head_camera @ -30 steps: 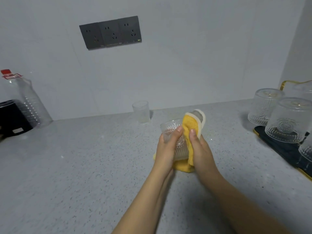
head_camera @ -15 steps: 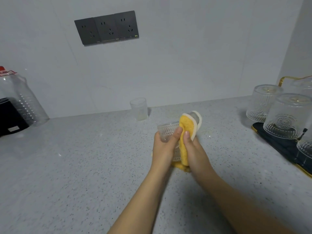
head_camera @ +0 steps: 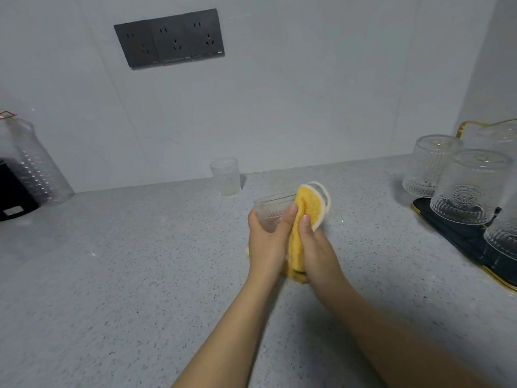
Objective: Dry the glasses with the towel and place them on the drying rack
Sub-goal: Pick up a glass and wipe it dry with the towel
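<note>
Glasses [head_camera: 467,186] stand upside down on the dark, gold-rimmed drying rack [head_camera: 458,236] at the counter's [head_camera: 112,275] right edge. Above the counter's middle, the left hand [head_camera: 265,239] grips a patterned glass [head_camera: 272,212]; the right hand [head_camera: 316,247] clasps the yellow towel [head_camera: 305,219] against it.

Domestic kitchen: a grey speckled stone countertop [head_camera: 117,275] meets a pale tiled wall carrying a dark triple socket panel [head_camera: 169,37]; upturned clear patterned glasses [head_camera: 470,189] stand on a black gold-rimmed drying tray [head_camera: 458,236], and a large clear plastic bottle [head_camera: 33,166] stands at left
</note>
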The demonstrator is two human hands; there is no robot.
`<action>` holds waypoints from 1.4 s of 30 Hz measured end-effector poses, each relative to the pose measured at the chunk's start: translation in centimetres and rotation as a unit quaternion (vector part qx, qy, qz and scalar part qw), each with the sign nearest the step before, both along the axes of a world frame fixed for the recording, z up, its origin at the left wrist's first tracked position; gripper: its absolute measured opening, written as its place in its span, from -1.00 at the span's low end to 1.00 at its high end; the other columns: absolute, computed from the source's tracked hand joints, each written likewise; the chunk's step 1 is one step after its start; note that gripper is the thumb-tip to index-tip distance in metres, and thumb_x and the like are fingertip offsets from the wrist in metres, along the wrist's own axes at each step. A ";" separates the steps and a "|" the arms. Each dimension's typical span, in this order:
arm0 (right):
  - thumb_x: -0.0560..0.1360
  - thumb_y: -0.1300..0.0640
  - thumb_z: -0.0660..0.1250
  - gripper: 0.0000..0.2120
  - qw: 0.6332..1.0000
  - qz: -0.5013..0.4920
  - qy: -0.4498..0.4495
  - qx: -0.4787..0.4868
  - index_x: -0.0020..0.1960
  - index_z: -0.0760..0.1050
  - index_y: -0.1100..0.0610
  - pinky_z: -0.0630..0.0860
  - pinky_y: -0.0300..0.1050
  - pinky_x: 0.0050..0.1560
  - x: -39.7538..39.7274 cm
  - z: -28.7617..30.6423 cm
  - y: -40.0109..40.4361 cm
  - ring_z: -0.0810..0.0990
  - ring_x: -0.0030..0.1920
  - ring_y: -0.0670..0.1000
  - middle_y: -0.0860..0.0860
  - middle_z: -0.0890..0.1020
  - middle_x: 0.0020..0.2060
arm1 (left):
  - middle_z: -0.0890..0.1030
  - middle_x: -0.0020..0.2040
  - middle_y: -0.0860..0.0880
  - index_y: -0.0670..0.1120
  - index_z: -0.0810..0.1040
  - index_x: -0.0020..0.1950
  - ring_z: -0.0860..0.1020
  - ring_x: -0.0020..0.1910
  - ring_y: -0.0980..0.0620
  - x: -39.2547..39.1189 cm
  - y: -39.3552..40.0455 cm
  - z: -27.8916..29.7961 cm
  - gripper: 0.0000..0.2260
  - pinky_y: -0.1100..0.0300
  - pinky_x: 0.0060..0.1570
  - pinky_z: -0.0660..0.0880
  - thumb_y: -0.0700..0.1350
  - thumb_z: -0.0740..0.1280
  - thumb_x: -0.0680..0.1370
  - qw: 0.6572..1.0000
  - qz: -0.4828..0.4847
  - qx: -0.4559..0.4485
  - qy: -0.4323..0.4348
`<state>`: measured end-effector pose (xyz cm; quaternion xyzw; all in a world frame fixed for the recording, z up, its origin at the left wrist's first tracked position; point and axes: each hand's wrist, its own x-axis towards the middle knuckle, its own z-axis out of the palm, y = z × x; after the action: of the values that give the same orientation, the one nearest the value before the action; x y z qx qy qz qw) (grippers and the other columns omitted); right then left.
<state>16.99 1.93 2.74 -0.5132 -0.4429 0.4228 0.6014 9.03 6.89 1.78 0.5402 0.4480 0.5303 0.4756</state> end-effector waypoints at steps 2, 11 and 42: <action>0.51 -0.23 -0.02 -0.54 1.000 0.000 -0.010 0.001 0.33 0.32 -0.13 0.36 -0.20 0.13 -0.1 0.3 0.0 0.48 0.13 -0.11 -0.15 0.50 0.09 | 0.65 0.10 -0.05 -0.16 0.48 0.29 0.64 0.11 -0.08 0.0 -0.1 -0.1 -0.20 0.06 0.08 0.59 0.34 0.51 0.25 1.000 0.000 0.008 -0.017; 0.54 -0.20 0.13 -0.57 0.969 0.001 0.236 -0.072 0.04 0.60 0.09 0.51 0.13 0.17 2.0 -0.2 2.2 0.65 0.03 0.12 0.10 0.70 -0.05 | 0.55 0.26 -0.17 -0.03 0.49 0.33 0.58 0.21 -0.10 0.0 0.4 0.2 -0.23 0.00 0.19 0.55 0.43 0.38 0.28 0.998 -0.053 0.002 -0.026; 0.59 -0.15 0.08 -0.59 0.973 -0.014 0.227 -0.039 -0.04 0.60 0.08 0.57 0.06 0.05 2.2 -0.3 2.1 0.69 -0.10 0.05 0.06 0.72 -0.16 | 0.59 0.21 -0.13 0.00 0.54 0.20 0.60 0.16 0.00 0.2 0.2 -0.2 -0.38 0.09 0.16 0.55 0.43 0.34 0.36 0.997 -0.071 0.022 -0.005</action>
<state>19.18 4.05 2.45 -0.4331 -0.2702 0.5368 0.6717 9.20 7.13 1.62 0.5788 0.3942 0.5075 0.5021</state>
